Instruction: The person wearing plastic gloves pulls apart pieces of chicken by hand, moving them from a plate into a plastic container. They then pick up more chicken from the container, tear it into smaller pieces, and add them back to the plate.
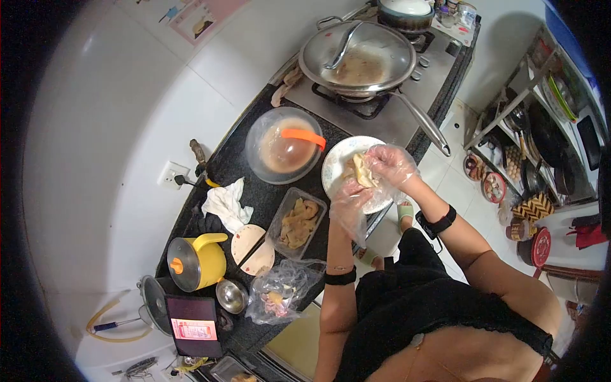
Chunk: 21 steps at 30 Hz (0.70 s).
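Note:
Both of my hands wear thin clear plastic gloves and meet above a white plate (334, 156) with a faint pattern. Between them is a pale yellow piece of meat, which looks like chicken (363, 172). My right hand (389, 164) is closed on its upper right side, while the fingers of my left hand (350, 196) grip it from below. The gloves and fingers hide part of the piece. Left of the plate, a clear plastic tub (298, 223) holds similar yellowish pieces. A translucent bowl (261, 149) of cloudy liquid, with an orange-handled utensil (304, 135), stands behind that tub.
A lidded pan (358, 60) sits on the stove, its long handle (426, 124) reaching toward the counter's front edge. At left are a yellow kettle (210, 262), a small plate (249, 240) with chopsticks, a metal bowl (231, 297), a plastic bag (283, 290) and a tablet (193, 326).

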Available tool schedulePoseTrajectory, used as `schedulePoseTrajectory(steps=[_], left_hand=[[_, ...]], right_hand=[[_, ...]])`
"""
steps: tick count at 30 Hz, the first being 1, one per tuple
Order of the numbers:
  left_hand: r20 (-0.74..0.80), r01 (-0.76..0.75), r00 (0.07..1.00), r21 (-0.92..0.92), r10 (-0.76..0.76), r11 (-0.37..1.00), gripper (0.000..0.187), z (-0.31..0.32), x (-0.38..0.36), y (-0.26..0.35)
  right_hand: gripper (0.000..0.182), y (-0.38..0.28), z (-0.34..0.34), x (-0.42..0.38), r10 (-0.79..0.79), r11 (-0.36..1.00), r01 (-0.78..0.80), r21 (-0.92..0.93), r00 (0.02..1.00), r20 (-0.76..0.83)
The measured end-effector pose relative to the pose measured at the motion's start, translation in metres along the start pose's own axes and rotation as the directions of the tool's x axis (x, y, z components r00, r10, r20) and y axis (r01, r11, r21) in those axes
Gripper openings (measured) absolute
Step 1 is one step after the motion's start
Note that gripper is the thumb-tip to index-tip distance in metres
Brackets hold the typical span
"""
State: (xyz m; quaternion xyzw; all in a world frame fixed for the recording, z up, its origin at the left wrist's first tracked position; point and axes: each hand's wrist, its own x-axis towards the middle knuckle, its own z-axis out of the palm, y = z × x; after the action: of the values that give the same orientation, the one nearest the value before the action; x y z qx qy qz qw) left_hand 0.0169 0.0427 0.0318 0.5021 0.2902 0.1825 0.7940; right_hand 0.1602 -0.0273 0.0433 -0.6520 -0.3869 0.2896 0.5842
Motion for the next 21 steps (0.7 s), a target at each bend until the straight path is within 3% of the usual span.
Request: schedulePoseTrajectory(steps=[1,2,3,4,6,7,8,10,11,13,14,15,16,17,18,19,21], left_hand=[[0.041,-0.020,0.999,-0.029,0.021,0.999,0.025,0.001,0.003,-0.003],[0.070,-0.039,0.997,-0.057,0.043,0.998,0.024,-0.002,0.004,-0.006],[0.087,-0.073,0.994,0.080,0.066,0.994,0.020,-0.002,0.003,0.001],[-0.028,-0.051,0.998,0.126,0.055,0.991,0.026,0.001,-0.003,0.000],[-0.089,0.004,0.996,0.346,0.029,0.938,0.023,-0.002,-0.005,-0.006],[-0.115,0.010,0.993,0.346,0.032,0.938,0.023,-0.005,-0.011,-0.008],[-0.179,0.046,0.983,0.420,0.032,0.907,0.020,-0.008,-0.019,-0.010],[-0.251,0.087,0.967,0.478,0.042,0.874,0.018,-0.011,-0.040,0.000],[-0.277,0.033,0.949,0.568,0.153,0.822,0.018,-0.015,-0.055,0.012],[-0.257,-0.128,0.853,0.741,0.455,0.659,0.018,-0.035,-0.080,0.013],[-0.276,-0.122,0.846,0.732,0.456,0.670,0.018,-0.047,-0.090,0.009],[-0.365,-0.065,0.814,0.716,0.451,0.695,0.018,-0.058,-0.101,0.007],[-0.449,-0.012,0.776,0.692,0.443,0.722,0.019,-0.068,-0.109,0.004],[-0.464,-0.013,0.767,0.678,0.442,0.735,0.019,-0.079,-0.116,-0.004],[-0.566,0.020,0.703,0.620,0.430,0.784,0.017,-0.092,-0.121,-0.015],[-0.663,0.047,0.629,0.554,0.406,0.831,0.016,-0.101,-0.125,-0.022],[-0.700,-0.004,0.566,0.525,0.435,0.851,0.017,-0.112,-0.132,-0.026]], right_hand=[[0.012,0.000,0.002,0.001,-0.060,0.991,0.056,-0.125,0.998,-0.033],[0.012,0.000,0.002,0.001,-0.062,0.992,0.060,-0.114,0.998,-0.013],[0.016,-0.013,0.000,-0.001,-0.118,0.955,0.099,-0.279,0.992,-0.052],[0.019,-0.021,-0.002,-0.001,-0.181,0.892,0.129,-0.434,0.980,-0.081],[0.025,-0.021,-0.005,0.005,-0.210,0.869,0.186,-0.459,0.978,-0.002],[0.030,-0.030,-0.008,0.007,-0.228,0.742,0.279,-0.610,0.960,0.162],[0.030,-0.024,-0.006,0.008,-0.229,0.746,0.292,-0.599,0.957,0.181],[0.032,-0.016,0.000,0.010,-0.036,0.570,0.361,-0.739,0.909,0.416],[0.032,-0.019,0.000,0.005,-0.004,0.475,0.309,-0.824,0.937,0.349],[0.031,-0.049,0.024,0.008,-0.035,0.510,0.319,-0.799,0.936,0.351],[0.030,-0.058,0.037,0.008,-0.062,0.551,0.311,-0.774,0.941,0.334],[0.019,-0.052,0.049,0.005,-0.226,0.771,0.395,-0.500,0.903,0.365],[0.018,-0.028,0.071,0.008,-0.375,0.796,0.497,-0.346,0.853,0.363],[0.018,-0.022,0.094,0.007,-0.368,0.625,0.599,-0.500,0.791,0.488],[0.021,-0.044,0.116,0.005,-0.212,0.712,0.539,-0.450,0.776,0.594],[0.019,-0.040,0.138,0.009,-0.163,0.599,0.617,-0.510,0.717,0.678],[0.017,-0.012,0.178,0.016,-0.076,0.529,0.613,-0.587,0.723,0.687]])
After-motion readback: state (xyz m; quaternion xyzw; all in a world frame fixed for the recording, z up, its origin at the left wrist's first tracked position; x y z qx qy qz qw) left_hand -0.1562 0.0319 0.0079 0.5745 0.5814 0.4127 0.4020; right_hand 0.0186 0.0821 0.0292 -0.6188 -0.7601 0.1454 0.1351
